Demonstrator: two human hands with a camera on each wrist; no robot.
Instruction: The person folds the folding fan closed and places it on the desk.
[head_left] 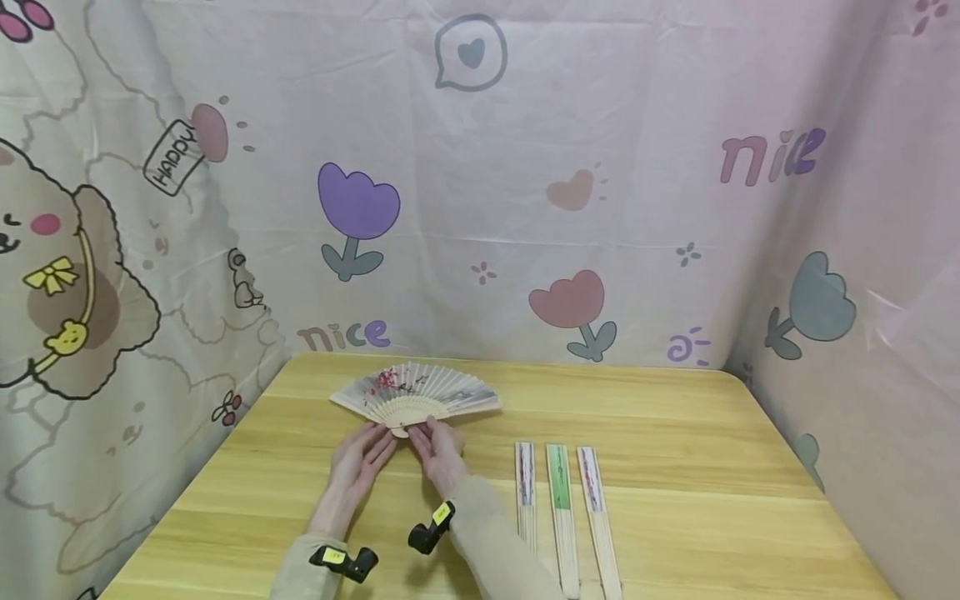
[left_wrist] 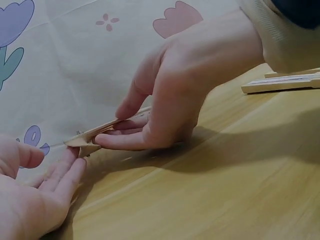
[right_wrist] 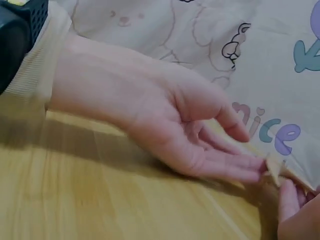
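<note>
A folding fan (head_left: 416, 393), spread wide, has a pale pleated leaf with a pink blossom print and light wooden ribs. My right hand (head_left: 441, 454) pinches its right guard near the pivot, thumb on top and fingers beneath, as the left wrist view also shows the right hand (left_wrist: 175, 95). The left hand (head_left: 358, 465) is at the pivot end, palm turned up. Its straight fingertips touch the fan's narrow end from below, and the thumb stands apart from it. In the right wrist view, the left hand (right_wrist: 175, 120) reaches in from the left toward the fan's pivot end (right_wrist: 273, 170).
To the right, three folded fans lie side by side on the wooden table (head_left: 697, 467): a white-and-red one (head_left: 527, 475), a green one (head_left: 558, 479) and another pale one (head_left: 591, 479). My right sleeve (head_left: 491, 533) lies close to them. A printed curtain (head_left: 465, 150) hangs behind the table.
</note>
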